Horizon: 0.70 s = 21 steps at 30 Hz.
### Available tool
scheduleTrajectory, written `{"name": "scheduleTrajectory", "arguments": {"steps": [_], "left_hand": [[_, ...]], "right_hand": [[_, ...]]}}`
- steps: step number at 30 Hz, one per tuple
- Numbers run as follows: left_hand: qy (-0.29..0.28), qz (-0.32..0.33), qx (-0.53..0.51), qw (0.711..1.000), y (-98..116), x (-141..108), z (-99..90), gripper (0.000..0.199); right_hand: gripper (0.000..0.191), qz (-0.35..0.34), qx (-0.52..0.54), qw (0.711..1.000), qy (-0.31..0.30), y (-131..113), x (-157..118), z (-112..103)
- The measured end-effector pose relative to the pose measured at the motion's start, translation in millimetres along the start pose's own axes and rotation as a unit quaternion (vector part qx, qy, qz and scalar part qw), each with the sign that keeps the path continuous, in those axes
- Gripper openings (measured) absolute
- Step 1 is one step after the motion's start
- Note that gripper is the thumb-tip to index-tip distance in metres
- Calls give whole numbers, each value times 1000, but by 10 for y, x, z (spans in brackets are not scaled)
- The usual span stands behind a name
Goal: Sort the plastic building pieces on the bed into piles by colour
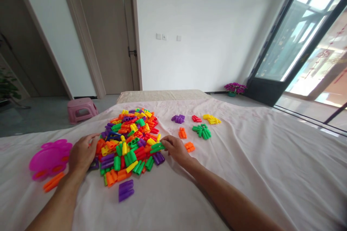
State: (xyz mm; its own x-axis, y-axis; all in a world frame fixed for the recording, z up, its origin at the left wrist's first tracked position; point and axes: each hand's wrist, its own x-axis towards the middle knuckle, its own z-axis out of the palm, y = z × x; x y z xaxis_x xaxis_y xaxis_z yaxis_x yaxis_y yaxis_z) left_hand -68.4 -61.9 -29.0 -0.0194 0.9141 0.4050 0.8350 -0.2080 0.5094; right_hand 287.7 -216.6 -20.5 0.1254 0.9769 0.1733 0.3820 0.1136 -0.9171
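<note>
A large heap of plastic tube-shaped building pieces [130,157] in green, orange, yellow, red and purple lies on the cloth-covered surface [244,173]. At the heap's right edge my right hand [175,148] pinches a green building piece [157,147] between thumb and fingers. My left hand [84,151] rests against the left side of the heap, fingers curved and apart, with its fingertips partly hidden near orange pieces. Just in front of the heap lies a separate purple piece [126,190].
Right of the heap sit small colour groups: purple [178,118], red [196,118], yellow [211,119], green [202,131] and orange [182,133] pieces. A magenta plastic tray [48,157] and an orange piece [53,182] lie at left. Beyond stands a pink stool [81,110].
</note>
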Motion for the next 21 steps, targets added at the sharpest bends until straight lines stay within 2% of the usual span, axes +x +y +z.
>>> {"name": "scheduleTrajectory", "arguments": {"steps": [4, 6, 9, 11, 12, 16, 21], "left_hand": [[61, 113, -68, 989, 358, -31, -106, 45], [64, 173, -108, 977, 568, -63, -132, 43], [-6, 261, -138, 955, 903, -178, -117, 39], [-63, 330, -110, 935, 1113, -307, -73, 34], [-74, 351, -91, 929, 1205, -380, -44, 32], [-95, 383, -38, 918, 1439, -644, 85, 28], [-122, 364, -31, 923, 1469, -736, 175, 21]], "right_hand": [[28, 29, 69, 997, 8, 24, 16, 28], [29, 25, 86, 996, 15, 20, 21, 52], [32, 31, 111, 993, 20, 19, 32, 86], [34, 32, 123, 992, 21, 18, 39, 102], [35, 30, 126, 991, 20, 13, 40, 108], [35, 10, 130, 991, 9, -24, 22, 123], [33, -5, 138, 990, -12, -43, 26, 102]]}}
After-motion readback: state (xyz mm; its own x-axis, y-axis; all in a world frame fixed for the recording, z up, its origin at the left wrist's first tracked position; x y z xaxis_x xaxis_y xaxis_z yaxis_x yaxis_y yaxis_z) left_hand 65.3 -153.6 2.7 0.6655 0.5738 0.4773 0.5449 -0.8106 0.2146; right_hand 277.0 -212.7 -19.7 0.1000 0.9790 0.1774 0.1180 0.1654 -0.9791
